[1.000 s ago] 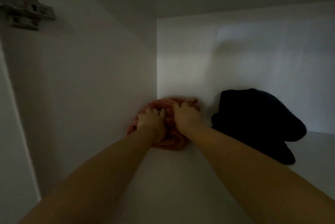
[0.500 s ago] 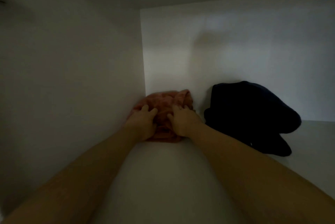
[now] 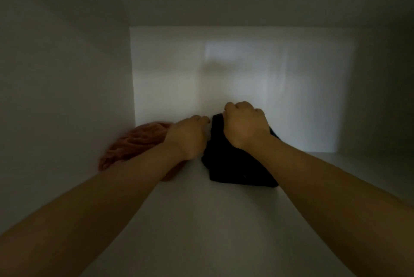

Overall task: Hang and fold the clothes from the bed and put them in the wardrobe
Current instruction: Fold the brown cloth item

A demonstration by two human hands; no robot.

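While both hands reach deep on the wardrobe shelf (image 3: pixel 201 220), head view: right hand (image 3: pixel 245 126) on top of the dark folded garment (image 3: pixel 235 164), fingers (image 3: pixel 230 106) curled over its rear edge, gripping. Left hand (image 3: pixel 188 137) just beside it, fingers near straight, holding nothing; contact unclear. Pink knit garment (image 3: pixel 134 142) in back-left corner, partly under left forearm. Step, prob.: seating the dark bundle; next needs a square push w/o unfolding. Dim light hides folds.

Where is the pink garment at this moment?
In the head view the pink garment lies on the wardrobe shelf in the left back corner, partly hidden by the left hand, beside the dark garment.
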